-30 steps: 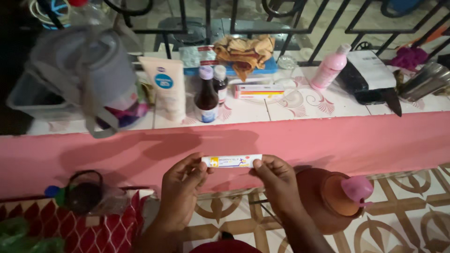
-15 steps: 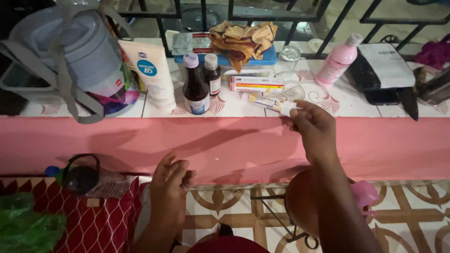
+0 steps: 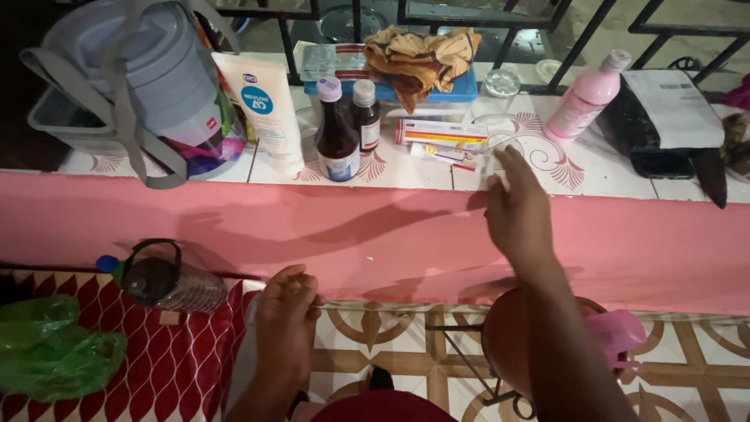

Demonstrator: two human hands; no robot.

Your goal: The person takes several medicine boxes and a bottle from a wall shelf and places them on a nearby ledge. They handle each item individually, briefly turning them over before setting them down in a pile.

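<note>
My right hand reaches over the white tiled ledge, fingers spread, empty, just right of a small yellow-and-white ointment box lying on the ledge. A longer red-and-white box lies just behind it. My left hand hangs low near my lap, fingers loosely curled, holding nothing, above the patterned floor.
On the ledge stand two brown syrup bottles, a white cream tube, a grey jug with a strap, a pink bottle, a blue container with a cloth and a black box. A water bottle and green bag lie lower left.
The small box was held in both hands, then carried up by my right hand and set on the ledge. My right hand has let go; my left hand dropped low.
</note>
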